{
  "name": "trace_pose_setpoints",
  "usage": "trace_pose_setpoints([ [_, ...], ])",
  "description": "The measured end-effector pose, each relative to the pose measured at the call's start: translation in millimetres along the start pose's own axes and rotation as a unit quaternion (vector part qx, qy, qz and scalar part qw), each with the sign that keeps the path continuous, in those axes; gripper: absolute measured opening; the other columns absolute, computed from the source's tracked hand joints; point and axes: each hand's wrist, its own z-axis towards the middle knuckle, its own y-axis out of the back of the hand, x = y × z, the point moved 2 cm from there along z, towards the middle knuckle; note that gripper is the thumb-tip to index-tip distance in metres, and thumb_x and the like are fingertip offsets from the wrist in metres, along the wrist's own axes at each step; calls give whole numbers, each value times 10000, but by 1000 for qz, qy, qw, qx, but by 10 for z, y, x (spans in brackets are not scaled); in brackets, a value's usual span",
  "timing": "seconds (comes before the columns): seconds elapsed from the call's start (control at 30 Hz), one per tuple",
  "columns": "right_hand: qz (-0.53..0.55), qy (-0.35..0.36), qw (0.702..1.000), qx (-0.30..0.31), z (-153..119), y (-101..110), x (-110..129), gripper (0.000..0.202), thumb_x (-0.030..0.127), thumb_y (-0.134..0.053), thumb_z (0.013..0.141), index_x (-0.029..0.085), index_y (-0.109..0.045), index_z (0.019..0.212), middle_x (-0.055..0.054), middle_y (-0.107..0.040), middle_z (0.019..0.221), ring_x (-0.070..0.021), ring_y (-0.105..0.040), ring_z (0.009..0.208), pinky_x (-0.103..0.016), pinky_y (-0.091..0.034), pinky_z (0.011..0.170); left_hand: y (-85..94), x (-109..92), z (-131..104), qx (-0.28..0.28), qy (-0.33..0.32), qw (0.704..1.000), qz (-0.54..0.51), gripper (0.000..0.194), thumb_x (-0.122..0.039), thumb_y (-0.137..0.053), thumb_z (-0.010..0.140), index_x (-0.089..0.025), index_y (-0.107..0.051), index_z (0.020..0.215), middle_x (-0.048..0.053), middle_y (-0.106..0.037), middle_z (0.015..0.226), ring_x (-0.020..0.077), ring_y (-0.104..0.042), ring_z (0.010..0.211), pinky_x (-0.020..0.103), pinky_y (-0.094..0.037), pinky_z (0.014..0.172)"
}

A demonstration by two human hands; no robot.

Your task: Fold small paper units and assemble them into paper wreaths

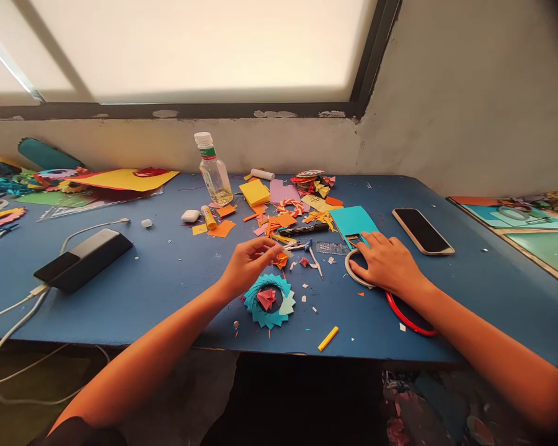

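Observation:
My left hand (251, 263) is closed in a pinch above the middle of the table. A small pale scrap shows at its fingertips, too small to name. Just below it lies a ring of folded turquoise paper (255, 316) with one paler section, around a pink folded paper piece (266, 300). My right hand (390, 263) curls over a roll of tape (352, 272), thumb and fingers against its rim. Its fingertips reach the edge of a stack of turquoise paper (352, 220). Beside the wrist is a red ring (407, 325), partly under the forearm.
A drawing compass (314, 260), black marker (309, 229), clear ruler (332, 248) and paper scraps lie between the hands. Behind stand a bottle (215, 176) and a glue stick (209, 217). A phone (423, 231) lies right; a black device (84, 260) with cables is left.

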Motion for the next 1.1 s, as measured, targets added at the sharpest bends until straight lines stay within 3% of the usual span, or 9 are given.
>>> trace_pose_setpoints([
  [0.17, 199, -17, 978, -62, 80, 299, 135, 365, 269, -395, 919, 98, -583, 1181, -189, -554, 1312, -304, -529, 1185, -443, -440, 909, -15, -161, -67, 62, -14, 998, -20, 266, -392, -596, 840, -141, -682, 855, 61, -695, 830, 126, -621, 696, 244, -514, 650],
  [0.3, 546, 11, 838, 2, 207, 693, 499, 363, 412, -545, 874, 207, -584, 1172, -70, -674, 1138, -197, -648, 963, -325, -515, 812, -75, -261, -164, 134, -20, 991, 12, 231, -334, -600, 845, -147, -690, 944, 72, -702, 906, 141, -640, 758, 250, -520, 677],
  [0.37, 633, 11, 774, 17, 262, 818, 672, 275, 427, -582, 853, 217, -659, 1013, -34, -713, 986, -172, -660, 856, -293, -518, 755, -96, -287, -213, 144, -31, 989, 30, 231, -310, -594, 847, -150, -686, 986, 69, -702, 905, 143, -642, 762, 251, -523, 680],
  [0.43, 672, -4, 741, 17, 299, 867, 788, 238, 431, -605, 838, 216, -690, 893, -18, -720, 870, -166, -654, 797, -283, -512, 717, -99, -297, -256, 140, -38, 988, 46, 229, -301, -577, 857, -158, -684, 1000, 67, -706, 913, 146, -644, 773, 254, -528, 688],
  [0.6, 661, -35, 749, -21, 317, 816, 869, 211, 416, -615, 833, 221, -694, 825, -15, -708, 780, -168, -631, 717, -292, -494, 668, 11, -330, -337, 76, -65, 980, 173, 260, -291, -550, 870, -197, -673, 1079, 55, -708, 908, 149, -641, 755, 272, -520, 715],
  [0.73, 643, -64, 762, -33, 331, 687, 849, 250, 441, -589, 843, 202, -646, 796, -22, -678, 756, -161, -603, 680, -290, -479, 639, 142, -345, -433, -11, -39, 927, 372, 302, -418, -555, 856, -213, -673, 1045, 40, -691, 874, 150, -619, 668, 277, -476, 637],
  [0.83, 658, -72, 749, 15, 339, 550, 885, 267, 458, -587, 835, 202, -620, 905, -21, -666, 810, -152, -606, 681, -282, -484, 626, 103, -282, -539, 58, 22, 863, 501, 396, -579, -549, 802, -226, -691, 911, 46, -687, 885, 221, -650, 770, 283, -444, 580],
  [0.93, 666, -49, 742, 58, 319, 463, 963, 316, 422, -600, 828, 230, -586, 1078, -40, -659, 1003, -156, -635, 753, -304, -508, 687, 2, -208, -636, 116, 48, 823, 553, 330, -517, -560, 817, -218, -674, 897, 57, -678, 913, 263, -656, 839, 306, -459, 592],
  [1.1, 719, -20, 689, 93, 268, 430, 1041, 515, 375, -610, 829, 292, -427, 1303, -72, -561, 1234, -147, -653, 812, -311, -534, 702, -106, -166, -701, 135, 14, 854, 502, 152, -334, -555, 858, -220, -624, 932, 40, -668, 1021, 228, -659, 894, 313, -515, 705],
])
